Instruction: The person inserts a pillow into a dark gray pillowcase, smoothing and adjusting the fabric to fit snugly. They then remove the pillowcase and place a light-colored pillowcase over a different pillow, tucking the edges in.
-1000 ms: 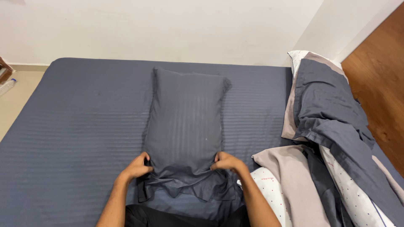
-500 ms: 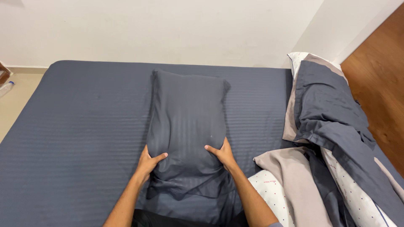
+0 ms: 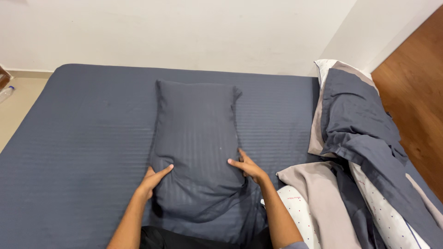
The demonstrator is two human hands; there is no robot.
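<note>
- Nearest, at the bottom edge, a strip of black cloth (image 3: 161, 239) shows between the two bare forearms (what it belongs to I cannot tell).
- Just beyond it, the loose open end of the pillowcase (image 3: 203, 216) lies rumpled and flat on the bed, spreading toward the person.
- Up from there, the left hand (image 3: 154, 179) presses against the pillow's left flank, thumb laid across the top of the fabric, the other fingers tucked down the side and mostly hidden; it clasps the edge rather than lying flat.
- Opposite, the right hand (image 3: 249, 167) cups the right flank the same way, thumb pointing inward over the cover, fingers stretched along the edge.
- Between both hands sits the dark grey pillow (image 3: 196, 133), lengthways and roughly at the middle of the bed, its far end pointing to the wall, its near end pinched narrower where the hands squeeze it.
- Beneath everything, the blue-grey striped bedsheet (image 3: 83, 138) covers the mattress smoothly.
- To the right, a bundled duvet (image 3: 360, 152) in grey, beige and white dotted panels is heaped along the bed's edge, near the right forearm.
- Farther right, a wooden floor (image 3: 415, 92) shows (brown, glossy).
- Farthest, a white wall (image 3: 184, 32) runs behind the bed, with a clear bottle (image 3: 5, 93) at the far left on the pale floor.
</note>
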